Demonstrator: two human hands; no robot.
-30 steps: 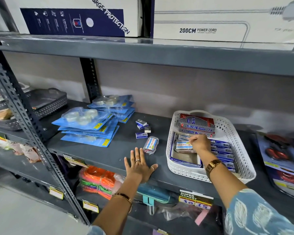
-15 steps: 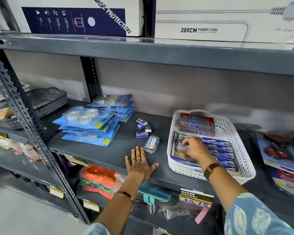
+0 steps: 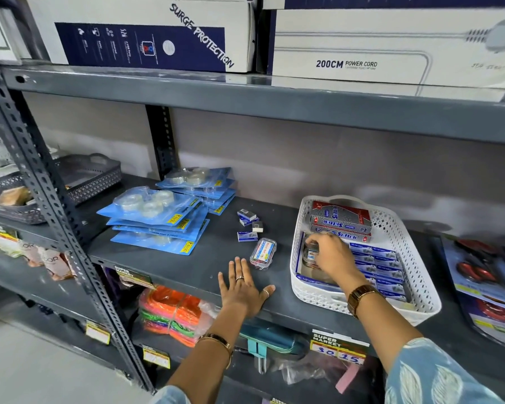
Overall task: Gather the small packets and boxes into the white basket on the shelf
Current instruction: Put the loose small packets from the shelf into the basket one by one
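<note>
Inside the white basket [image 3: 414,237], right hand [image 3: 331,256] grips a clear packet [image 3: 311,255].

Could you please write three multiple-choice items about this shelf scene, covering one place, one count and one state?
1. Where does the clear packet lie?
A. in the white basket
B. on the shelf, left of the white basket
C. on the blue blister packs

2. How many small boxes lie loose behind that packet?
A. one
B. four
C. nine

3. How is the left hand?
A. flat on the shelf, fingers spread
B. gripping a box
C. inside the basket

Answers: 1 B, it sits on the grey shelf beside the white basket. 2 B, four show. 3 A, the palm rests by the shelf's edge, holding nothing.
</note>
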